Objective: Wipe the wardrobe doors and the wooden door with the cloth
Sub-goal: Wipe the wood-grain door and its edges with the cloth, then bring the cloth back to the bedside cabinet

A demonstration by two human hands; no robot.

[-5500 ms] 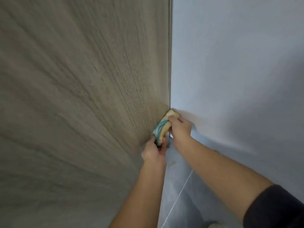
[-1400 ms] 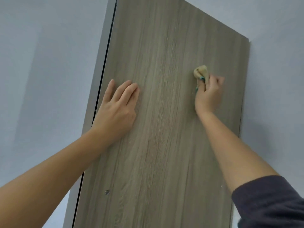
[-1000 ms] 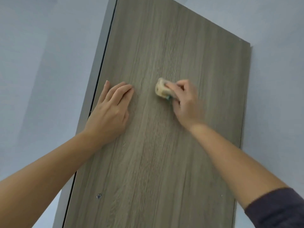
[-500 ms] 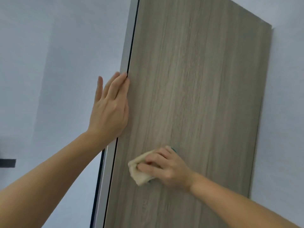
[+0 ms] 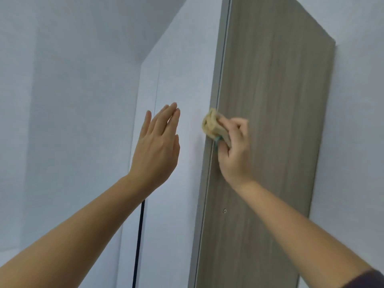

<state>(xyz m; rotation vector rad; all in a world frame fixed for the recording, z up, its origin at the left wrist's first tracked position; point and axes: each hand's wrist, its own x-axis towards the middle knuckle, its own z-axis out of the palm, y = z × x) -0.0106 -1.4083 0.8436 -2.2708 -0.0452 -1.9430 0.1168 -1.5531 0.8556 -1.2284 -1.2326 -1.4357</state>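
Observation:
A tall wood-grain door (image 5: 270, 142) fills the right half of the head view, with a grey metal strip (image 5: 216, 96) along its left edge. My right hand (image 5: 235, 150) grips a bunched yellow cloth (image 5: 214, 126) with a teal patch and presses it against the door's left edge. My left hand (image 5: 159, 146) is raised with straight fingers in front of the white wardrobe door (image 5: 178, 90); contact with the panel is unclear.
A dark vertical gap (image 5: 139, 235) runs between the white wardrobe panels below my left wrist. A small screw head (image 5: 224, 210) sits low on the wood door. White wall (image 5: 357, 121) lies right of the door and at far left.
My right hand has carried the cloth up and left from the door's face to its left edge. My left hand has left the door edge and moved onto the white panel side. The view swung left.

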